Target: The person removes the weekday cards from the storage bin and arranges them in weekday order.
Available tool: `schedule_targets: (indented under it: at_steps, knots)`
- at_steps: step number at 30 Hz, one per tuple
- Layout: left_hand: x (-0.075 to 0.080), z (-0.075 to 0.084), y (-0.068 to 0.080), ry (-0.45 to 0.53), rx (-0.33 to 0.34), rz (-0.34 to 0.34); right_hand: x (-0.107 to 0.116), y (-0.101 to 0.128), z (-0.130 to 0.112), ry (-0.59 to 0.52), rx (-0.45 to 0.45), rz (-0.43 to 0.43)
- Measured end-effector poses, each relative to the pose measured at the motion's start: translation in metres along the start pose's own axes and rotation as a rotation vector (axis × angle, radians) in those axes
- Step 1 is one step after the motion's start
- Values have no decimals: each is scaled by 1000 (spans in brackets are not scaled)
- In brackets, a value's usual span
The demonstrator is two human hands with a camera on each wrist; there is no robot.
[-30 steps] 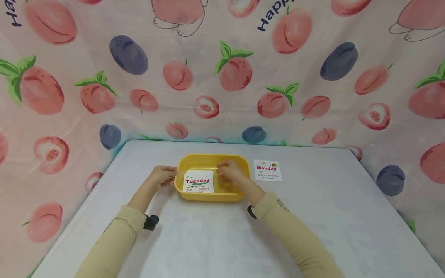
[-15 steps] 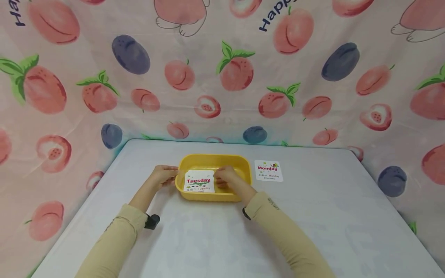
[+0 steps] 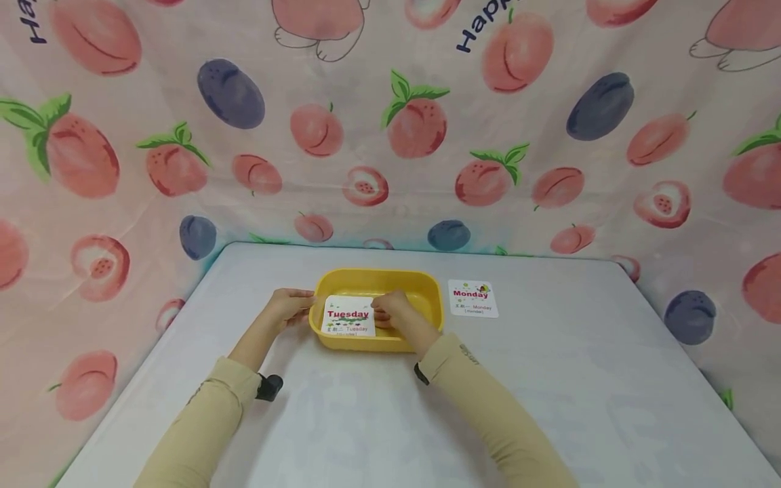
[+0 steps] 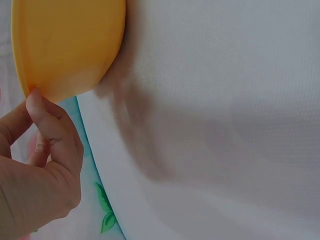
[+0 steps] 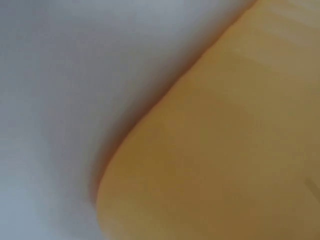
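Observation:
A yellow plastic tray (image 3: pixel 421 344) stands on the white table in the head view. In it, at the left, is a white word card (image 3: pixel 348 317) printed "Tuesday". My left hand (image 3: pixel 289 307) pinches the tray's left rim between thumb and fingers; the left wrist view shows the same hand (image 4: pixel 47 155) at the tray's end wall (image 4: pixel 72 45). Reaching over the near rim, my right hand (image 3: pixel 398 313) pinches the right edge of the Tuesday card, its fingertips partly hidden. The right wrist view holds only the tray's blurred outer wall (image 5: pixel 210 150), with no hand in it.
To the right of the tray, a "Monday" card (image 3: pixel 473 299) lies face up on the white table (image 3: pixel 586 379). Behind the table hangs a cloth (image 3: pixel 378 122) printed with peaches and plums.
My right hand has moved left inside the tray to the Tuesday card's right edge, and the card looks slightly raised. My left hand keeps its place on the tray rim.

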State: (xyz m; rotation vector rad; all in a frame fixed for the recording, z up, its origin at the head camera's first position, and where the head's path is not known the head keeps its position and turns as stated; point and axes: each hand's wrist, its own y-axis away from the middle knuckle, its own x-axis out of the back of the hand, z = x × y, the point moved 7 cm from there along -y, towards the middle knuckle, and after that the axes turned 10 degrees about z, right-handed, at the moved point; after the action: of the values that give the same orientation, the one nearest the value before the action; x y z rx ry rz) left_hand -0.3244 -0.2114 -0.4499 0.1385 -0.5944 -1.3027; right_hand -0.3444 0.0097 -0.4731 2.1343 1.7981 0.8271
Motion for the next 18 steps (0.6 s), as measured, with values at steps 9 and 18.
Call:
schedule_targets:
  at_steps: [9, 18]
  knots:
    - [0, 0, 1, -10, 6, 10, -4, 0, 1, -74, 45, 26]
    - [1, 0, -1, -37, 12, 21, -6, 2, -4, 65, 277, 103]
